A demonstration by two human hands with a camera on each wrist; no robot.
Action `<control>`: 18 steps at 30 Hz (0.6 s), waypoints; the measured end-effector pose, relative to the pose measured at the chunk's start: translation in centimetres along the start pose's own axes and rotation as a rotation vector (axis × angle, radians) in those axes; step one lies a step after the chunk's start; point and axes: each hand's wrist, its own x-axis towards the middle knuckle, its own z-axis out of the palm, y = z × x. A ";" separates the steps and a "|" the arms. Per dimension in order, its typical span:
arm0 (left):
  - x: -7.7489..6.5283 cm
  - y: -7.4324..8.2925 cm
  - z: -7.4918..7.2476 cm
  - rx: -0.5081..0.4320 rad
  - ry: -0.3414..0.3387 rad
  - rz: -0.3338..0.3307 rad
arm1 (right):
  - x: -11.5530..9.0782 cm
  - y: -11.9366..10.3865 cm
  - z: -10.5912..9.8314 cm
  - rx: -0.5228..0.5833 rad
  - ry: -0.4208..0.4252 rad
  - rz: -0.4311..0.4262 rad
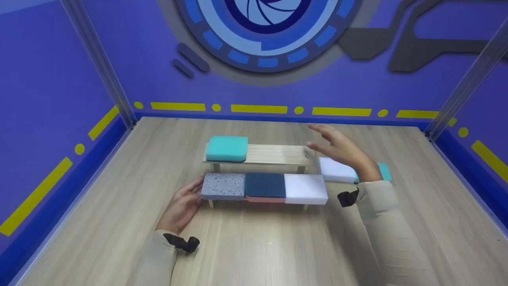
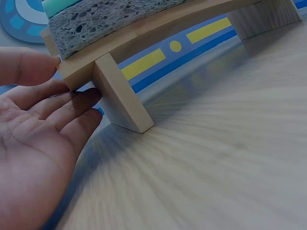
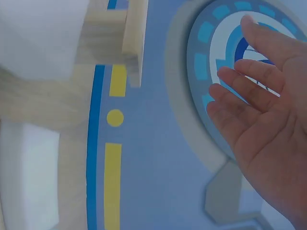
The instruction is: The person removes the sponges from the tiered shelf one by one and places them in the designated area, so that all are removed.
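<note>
Left hand (image 1: 181,206) pinches the front stand (image 2: 118,93)

On it I see a grey sponge (image 1: 223,185), a dark-blue sponge (image 1: 265,185) and a white sponge (image 1: 304,188). The right hand (image 1: 338,147), fingers extended, hovers near the rear stand (image 1: 276,154), which carries a turquoise sponge (image 1: 227,148).

Front wooden stand (image 2: 115,50) is upright on its legs; left hand (image 1: 184,206) touches its left end. On top, left to right: grey speckled sponge (image 1: 223,186), dark-blue sponge (image 1: 265,185) with pink lower layer, white sponge (image 1: 305,188). Rear wooden stand (image 1: 276,154) runs roughly parallel; turquoise sponge (image 1: 227,149) lies at left, right hand (image 1: 343,149) near right end.
</note>
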 end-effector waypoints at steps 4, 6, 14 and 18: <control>0.0 0.0 0.1 -0.004 0.005 -0.001 | 0.6 -1.2 0.7 -0.014 -0.022 0.006; 0.0 0.0 0.1 -0.012 0.011 -0.009 | 0.9 -1.8 1.1 -0.025 -0.028 0.000; -0.1 0.2 0.0 -0.016 -0.008 -0.020 | 2.1 -3.9 2.9 -0.015 -0.038 -0.059; -0.1 0.2 0.0 -0.017 -0.017 -0.021 | 2.6 -5.0 3.8 -0.029 -0.043 -0.070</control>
